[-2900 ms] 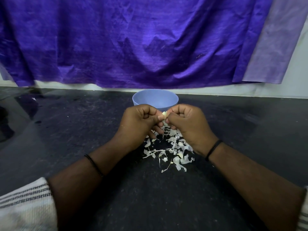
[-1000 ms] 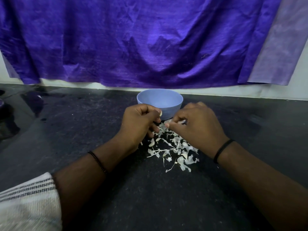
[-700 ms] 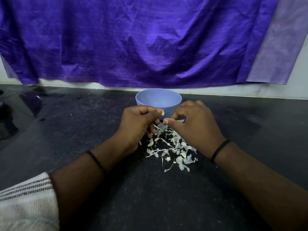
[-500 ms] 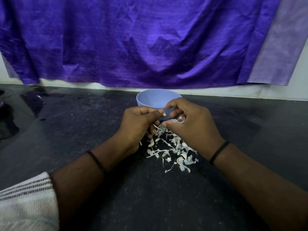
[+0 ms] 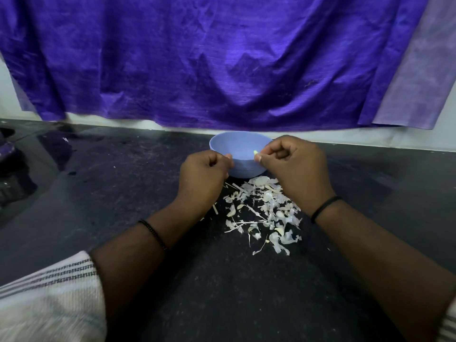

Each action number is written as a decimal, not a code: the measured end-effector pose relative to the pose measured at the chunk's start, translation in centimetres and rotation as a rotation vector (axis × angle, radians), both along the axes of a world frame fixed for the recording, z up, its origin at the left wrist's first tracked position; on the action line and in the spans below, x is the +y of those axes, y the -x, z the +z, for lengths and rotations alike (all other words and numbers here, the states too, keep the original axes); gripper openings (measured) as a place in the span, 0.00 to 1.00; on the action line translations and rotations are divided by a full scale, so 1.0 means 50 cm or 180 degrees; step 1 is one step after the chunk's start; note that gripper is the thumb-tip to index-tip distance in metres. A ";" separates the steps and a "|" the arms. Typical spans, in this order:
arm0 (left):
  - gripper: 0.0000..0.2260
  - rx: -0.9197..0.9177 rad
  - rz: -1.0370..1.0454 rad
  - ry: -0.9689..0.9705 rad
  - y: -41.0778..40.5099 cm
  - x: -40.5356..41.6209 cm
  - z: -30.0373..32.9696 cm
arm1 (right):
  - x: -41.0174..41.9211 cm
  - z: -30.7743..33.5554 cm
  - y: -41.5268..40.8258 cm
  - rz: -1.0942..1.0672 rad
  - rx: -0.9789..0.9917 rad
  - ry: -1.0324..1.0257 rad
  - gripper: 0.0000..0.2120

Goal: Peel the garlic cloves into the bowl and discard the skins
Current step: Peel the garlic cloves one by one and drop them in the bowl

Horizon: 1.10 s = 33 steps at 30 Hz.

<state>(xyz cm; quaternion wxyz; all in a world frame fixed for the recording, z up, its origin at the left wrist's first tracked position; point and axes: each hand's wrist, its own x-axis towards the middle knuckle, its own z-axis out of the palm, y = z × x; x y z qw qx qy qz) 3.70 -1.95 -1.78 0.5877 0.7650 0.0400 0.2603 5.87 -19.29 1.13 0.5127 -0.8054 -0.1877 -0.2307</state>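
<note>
While left hand [image 5: 203, 177] curls (empty?), right hand [image 5: 294, 167] pinches clove [image 5: 255, 152].

No text, label, brand, number or sign can be read anywhere in the view
</note>
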 end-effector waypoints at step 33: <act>0.10 0.0171 -0.0121 -0.0366 -0.005 0.022 0.003 | 0.012 -0.029 0.061 0.0544 0.0873 0.1104 0.04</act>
